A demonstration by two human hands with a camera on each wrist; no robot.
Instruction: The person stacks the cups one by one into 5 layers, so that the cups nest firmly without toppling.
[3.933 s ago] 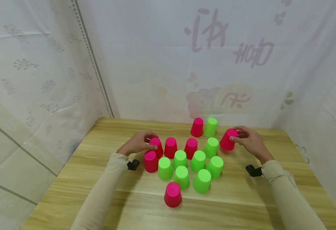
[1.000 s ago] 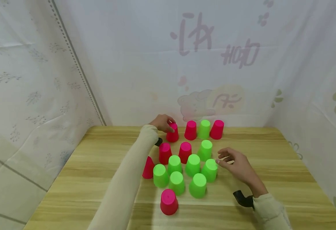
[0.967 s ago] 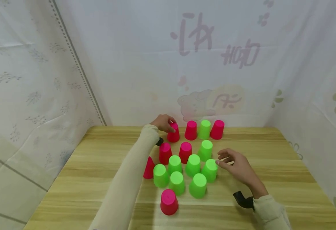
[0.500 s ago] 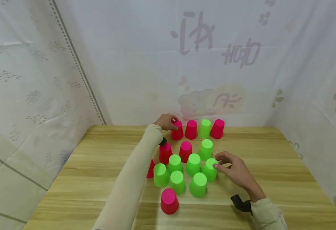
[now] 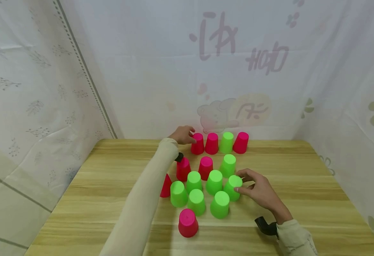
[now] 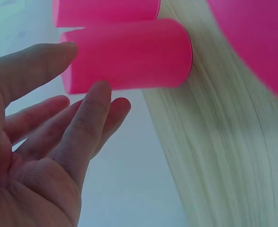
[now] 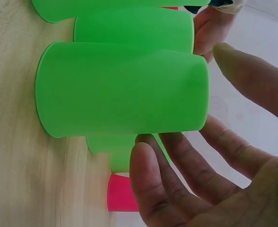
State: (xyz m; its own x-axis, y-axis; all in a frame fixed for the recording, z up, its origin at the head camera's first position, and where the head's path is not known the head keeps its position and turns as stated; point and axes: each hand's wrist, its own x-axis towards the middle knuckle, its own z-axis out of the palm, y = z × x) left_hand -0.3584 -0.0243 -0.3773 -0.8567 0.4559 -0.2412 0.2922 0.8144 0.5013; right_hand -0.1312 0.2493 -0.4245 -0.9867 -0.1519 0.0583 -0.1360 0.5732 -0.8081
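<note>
Left hand (image 5: 182, 135), fingers apart, hovers beside the back row's leftmost pink cup (image 5: 198, 145); right hand (image 5: 259, 189), equally loose, frames the rightmost green cup (image 5: 231, 188). Both look light, stiff, slightly slick: pinch the sidewalls gently!

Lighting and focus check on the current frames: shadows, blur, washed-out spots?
Head: soft shadow on the table beside the left sleeve. Left wrist: the upper-right pink cup is soft-edged, the cloth looks washed out. Right wrist: the nearest green cup has a crisp outline.
</note>
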